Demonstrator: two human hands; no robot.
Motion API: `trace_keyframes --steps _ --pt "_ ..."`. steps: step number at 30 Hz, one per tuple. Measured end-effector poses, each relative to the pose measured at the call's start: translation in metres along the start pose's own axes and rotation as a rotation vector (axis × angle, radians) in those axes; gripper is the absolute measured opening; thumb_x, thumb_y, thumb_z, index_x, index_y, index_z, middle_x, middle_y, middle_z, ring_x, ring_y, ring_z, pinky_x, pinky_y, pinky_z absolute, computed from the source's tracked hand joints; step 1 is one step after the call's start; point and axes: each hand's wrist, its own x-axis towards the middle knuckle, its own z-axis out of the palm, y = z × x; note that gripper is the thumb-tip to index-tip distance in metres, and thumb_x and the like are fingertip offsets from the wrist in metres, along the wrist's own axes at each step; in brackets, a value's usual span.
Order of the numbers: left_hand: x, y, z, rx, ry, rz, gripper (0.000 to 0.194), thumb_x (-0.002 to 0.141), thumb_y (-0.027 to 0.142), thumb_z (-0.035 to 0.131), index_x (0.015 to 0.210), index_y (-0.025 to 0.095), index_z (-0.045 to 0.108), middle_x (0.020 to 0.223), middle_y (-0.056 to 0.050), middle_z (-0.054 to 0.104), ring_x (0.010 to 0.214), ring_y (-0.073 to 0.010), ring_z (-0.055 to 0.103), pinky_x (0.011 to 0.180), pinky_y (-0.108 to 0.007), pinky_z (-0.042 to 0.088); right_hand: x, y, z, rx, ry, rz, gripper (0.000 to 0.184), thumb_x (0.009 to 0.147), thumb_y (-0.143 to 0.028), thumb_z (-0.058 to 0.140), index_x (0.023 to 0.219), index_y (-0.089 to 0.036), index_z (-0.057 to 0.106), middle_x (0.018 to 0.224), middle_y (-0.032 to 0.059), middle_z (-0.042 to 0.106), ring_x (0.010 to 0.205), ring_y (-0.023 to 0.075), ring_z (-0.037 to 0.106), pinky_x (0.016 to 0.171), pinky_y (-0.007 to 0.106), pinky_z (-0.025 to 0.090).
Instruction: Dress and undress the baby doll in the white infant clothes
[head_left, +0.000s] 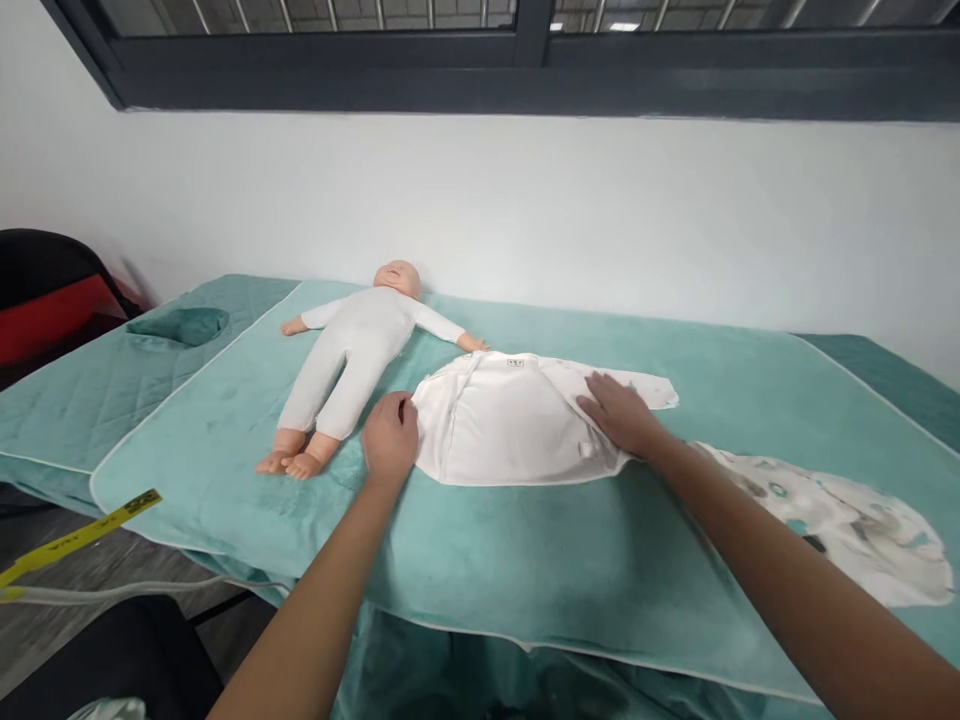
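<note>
A white baby top (pixel 517 425) lies spread on the green bed cover, one sleeve stretched out to the right. My left hand (pixel 390 435) is closed at the garment's left edge, its fingers curled in and seeming to grip the cloth there. Flat on the top's right side rests my right hand (pixel 619 412), fingers stretched out. Beyond and left of my left hand, a baby doll (pixel 356 345) in a white bodysuit lies on its back, arms spread. One of the doll's hands is close to the top's upper edge.
A patterned white cloth (pixel 832 515) lies to the right, partly behind my right forearm. The green bed (pixel 487 570) stands against a white wall under a dark window frame (pixel 337 85). A yellow strip (pixel 82 540) and a pale cable (pixel 135 590) are at the lower left.
</note>
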Motion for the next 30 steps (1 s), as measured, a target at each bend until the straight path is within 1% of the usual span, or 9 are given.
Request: trace_keyframes --steps 3,8,12,14,18,21,23,26,30 --pt "0.000 0.000 0.001 -0.019 0.003 -0.010 0.025 0.091 0.029 0.044 0.098 0.019 0.066 0.098 -0.008 0.071 0.092 -0.0235 0.063 0.081 -0.034 0.045 -0.004 -0.007 0.007 -0.014 -0.068 0.049 0.064 0.099 -0.053 0.022 0.148 -0.015 0.039 0.156 0.0139 0.035 0.145 0.0300 0.029 0.115 0.054 0.028" --pt "-0.001 -0.001 0.002 -0.043 0.015 -0.061 0.023 0.088 0.036 0.050 0.090 0.018 0.065 0.089 -0.008 0.069 0.087 -0.0237 0.062 0.081 -0.036 0.045 -0.008 -0.038 -0.005 0.136 0.030 -0.005 0.061 0.097 -0.051 0.032 0.142 -0.011 0.045 0.156 0.0190 0.032 0.146 0.0338 0.026 0.117 0.055 0.024" --pt "-0.003 -0.003 -0.001 -0.363 -0.061 -0.017 0.023 0.086 0.031 0.049 0.093 0.018 0.067 0.094 -0.007 0.071 0.091 -0.0215 0.063 0.085 -0.035 0.047 -0.006 -0.107 -0.003 0.653 0.051 -0.076 0.053 0.092 -0.052 0.048 0.136 -0.024 0.051 0.148 0.0104 0.047 0.138 0.0278 0.042 0.117 0.047 0.033" --pt "-0.004 -0.004 -0.005 -0.613 -0.140 -0.019 0.028 0.083 0.027 0.051 0.105 0.018 0.067 0.100 -0.006 0.072 0.095 -0.0204 0.064 0.088 -0.033 0.047 0.002 -0.144 0.005 0.995 -0.017 0.060 0.048 0.087 -0.052 0.058 0.128 -0.029 0.056 0.139 0.0071 0.055 0.125 0.0261 0.054 0.105 0.043 0.046" --pt "-0.003 -0.003 -0.014 -0.949 -0.312 -0.123 0.043 0.081 0.031 0.059 0.122 0.016 0.060 0.105 -0.009 0.074 0.092 -0.0207 0.066 0.086 -0.033 0.048 0.025 -0.187 0.019 1.488 0.016 0.354 0.040 0.083 -0.049 0.063 0.113 -0.023 0.060 0.121 0.0068 0.064 0.108 0.0213 0.063 0.093 0.036 0.054" --pt "-0.003 0.000 -0.018 -0.970 -0.429 -0.140 0.044 0.084 0.036 0.059 0.123 0.015 0.060 0.105 -0.010 0.075 0.091 -0.0215 0.067 0.084 -0.034 0.048 0.034 -0.190 0.023 1.595 0.020 0.413 0.043 0.083 -0.048 0.063 0.116 -0.022 0.057 0.110 0.0060 0.066 0.096 0.0184 0.066 0.083 0.032 0.057" --pt "-0.003 0.003 -0.019 -0.862 -0.477 -0.060 0.041 0.083 0.035 0.062 0.121 0.017 0.063 0.110 -0.010 0.074 0.100 -0.0230 0.065 0.089 -0.035 0.047 0.034 -0.186 0.022 1.675 0.008 0.455 0.044 0.079 -0.045 0.069 0.115 -0.022 0.057 0.101 0.0044 0.068 0.088 0.0176 0.067 0.075 0.030 0.057" --pt "-0.003 0.005 -0.016 -0.649 -0.473 0.115 0.040 0.078 0.035 0.070 0.116 0.021 0.067 0.123 -0.008 0.068 0.114 -0.0251 0.061 0.098 -0.037 0.044 0.031 -0.180 0.020 1.781 0.021 0.460 0.043 0.072 -0.036 0.076 0.109 -0.021 0.060 0.091 0.0034 0.069 0.083 0.0184 0.066 0.070 0.030 0.056" --pt "-0.004 0.004 -0.008 -0.465 -0.395 0.245 0.051 0.073 0.037 0.076 0.120 0.022 0.063 0.126 -0.009 0.063 0.113 -0.0255 0.060 0.097 -0.038 0.046 0.028 -0.175 0.020 1.924 0.079 0.383 0.040 0.067 -0.028 0.080 0.102 -0.019 0.064 0.093 0.0046 0.071 0.087 0.0201 0.067 0.075 0.033 0.055"
